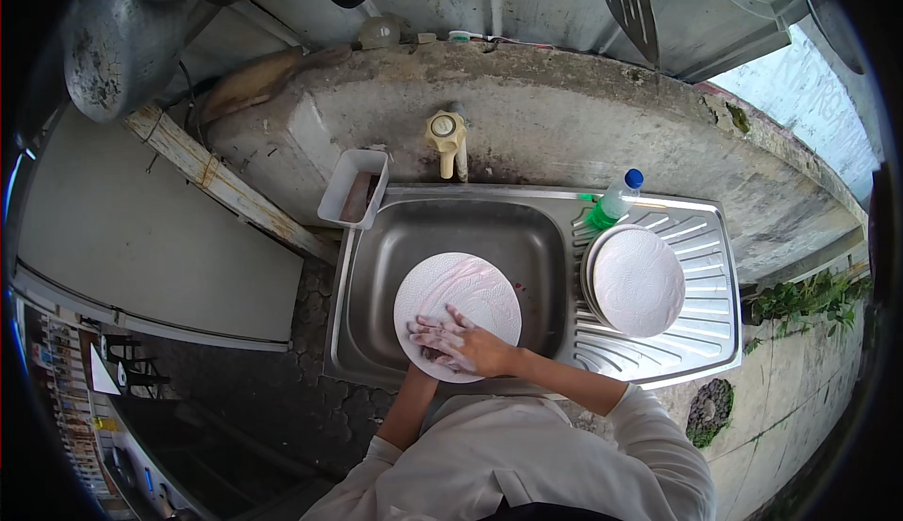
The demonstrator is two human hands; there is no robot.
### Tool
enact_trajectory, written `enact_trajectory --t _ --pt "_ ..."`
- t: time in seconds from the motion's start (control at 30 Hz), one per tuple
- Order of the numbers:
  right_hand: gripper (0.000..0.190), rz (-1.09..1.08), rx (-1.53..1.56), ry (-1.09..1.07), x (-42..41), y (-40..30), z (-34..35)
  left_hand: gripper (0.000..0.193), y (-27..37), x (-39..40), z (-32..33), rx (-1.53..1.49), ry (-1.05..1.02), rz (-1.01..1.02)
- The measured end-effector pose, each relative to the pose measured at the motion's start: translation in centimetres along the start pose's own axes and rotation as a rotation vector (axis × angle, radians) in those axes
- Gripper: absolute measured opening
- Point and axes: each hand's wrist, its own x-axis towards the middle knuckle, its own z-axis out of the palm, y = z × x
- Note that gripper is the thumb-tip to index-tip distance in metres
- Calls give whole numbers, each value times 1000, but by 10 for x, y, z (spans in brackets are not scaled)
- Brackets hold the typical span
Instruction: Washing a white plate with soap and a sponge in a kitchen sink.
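Observation:
A round plate (469, 295) covered in white, faintly pink suds is tilted over the front of the stainless steel sink basin (480, 218). From below, my left hand (423, 378) supports its near edge; most of that hand is hidden by the plate and my other hand. Foam coats my right hand (451, 343), which lies across the plate's lower left face with its fingers spread. Whether anything is under that palm cannot be seen. On the ribbed drainboard (695, 309) to the right stands a stack of plates (638, 281), the top one sudsy.
Behind the stack stands a plastic bottle (614, 200) with green liquid and a blue cap. A tap (446, 136) projects from the concrete wall behind the basin. One open plastic container (356, 189) sits at the back left corner. A slotted turner (631, 6) hangs overhead.

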Motion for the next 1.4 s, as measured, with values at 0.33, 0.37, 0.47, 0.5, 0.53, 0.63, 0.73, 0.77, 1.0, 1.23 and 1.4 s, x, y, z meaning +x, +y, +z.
enact_trajectory --t 0.33,0.37,0.47,0.5,0.53,0.63,0.73,0.77,1.0,1.23,1.4 --pt "54 219 126 141 11 4 0 23 63 -18 -47 1325 85 959" --pt "54 104 168 73 10 -3 2 22 65 -18 -46 1524 101 1087" --pt "55 13 -24 -60 -18 21 -4 22 -6 17 -10 659 157 348" --pt "59 121 -99 -49 -25 31 -10 23 -36 33 8 219 162 3" --pt "60 277 -131 -13 -29 42 -10 20 -53 50 25 553 551 262" --pt "58 441 -88 104 -20 45 -6 19 -67 66 33 374 420 198" --pt "42 191 311 249 0 19 1 21 -47 47 22 325 161 87" --pt "42 183 315 247 2 14 1 24 -26 27 12 364 -40 12" --pt "16 577 1069 124 -30 18 2 35 24 -38 14 1344 542 521" --pt "31 603 813 486 -29 31 -43 34 16 -28 13 1307 446 492" --pt "50 499 417 402 -20 36 -57 33 8 -23 8 1281 376 459"
